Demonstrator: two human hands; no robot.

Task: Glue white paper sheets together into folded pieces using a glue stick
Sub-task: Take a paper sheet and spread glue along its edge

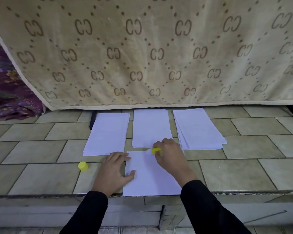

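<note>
A single white sheet (152,176) lies on the tiled floor (41,176) right in front of the person, its near edge at the lip of the step. Behind it, three stacks of white paper sit side by side: a left stack (107,134), a middle stack (150,127) and a right stack (198,129), the right one slightly fanned.

The left hand (114,169) rests palm down on the sheet's left edge, fingers straight and spread, thumb lying on the paper. Its grip is apart and holds nothing. The right hand (171,156) is bent at the wrist over the sheet's far right corner, knuckles up, its grip clamped on a yellow glue stick (156,150). The stick points left, and its pale tip is at the sheet's far edge, just in front of the middle stack. Whether the tip touches the paper cannot be told. Both arms wear black sleeves (90,211).

A yellow cap (83,166) lies on the floor to the left of the left hand, apart from it and near the left stack's corner.

A beige blanket (142,56) hangs behind the stacks, printed with brown dotted diamonds and repeated paired letters that read like "CC". A purple patterned cloth (8,88) lies at the far left.
</note>
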